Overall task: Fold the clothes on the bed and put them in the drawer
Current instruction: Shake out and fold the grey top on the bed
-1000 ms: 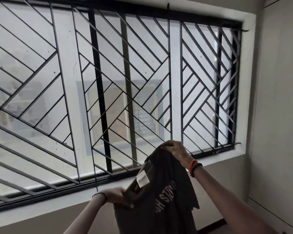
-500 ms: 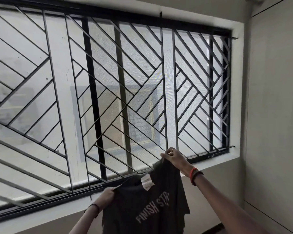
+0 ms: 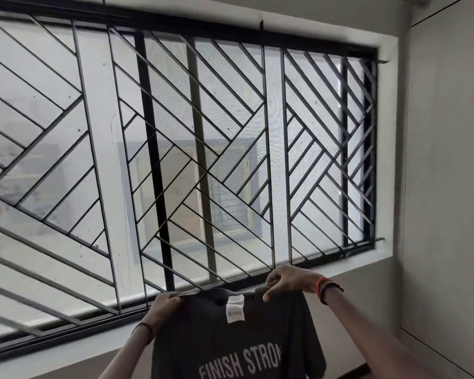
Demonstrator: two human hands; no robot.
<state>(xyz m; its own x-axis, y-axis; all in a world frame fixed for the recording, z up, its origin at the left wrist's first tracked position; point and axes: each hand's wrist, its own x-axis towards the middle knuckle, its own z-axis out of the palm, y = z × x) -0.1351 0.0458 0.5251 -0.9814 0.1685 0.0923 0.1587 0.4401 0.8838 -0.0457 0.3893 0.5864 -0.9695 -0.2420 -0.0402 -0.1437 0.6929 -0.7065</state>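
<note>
Left hand (image 3: 163, 307), right hand (image 3: 288, 280) pinching dark T-shirt (image 3: 230, 340) shoulders, white lettering (image 3: 240, 365)

both forearms bare: right forearm (image 3: 381, 332), left forearm (image 3: 126, 354). right wrist carries a red-orange band (image 3: 320, 285), with a dark band (image 3: 329, 294) just beside it on the elbow side. left wrist carries one thin dark cord (image 3: 145, 325). right grip (image 3: 288, 280): pale ring (image 3: 274, 272) on one finger.

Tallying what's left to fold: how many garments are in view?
1: a dark T-shirt, held up by its shoulders in the left hand and right hand before the barred window. The bed is out of frame, so other clothes may be hidden.
</note>
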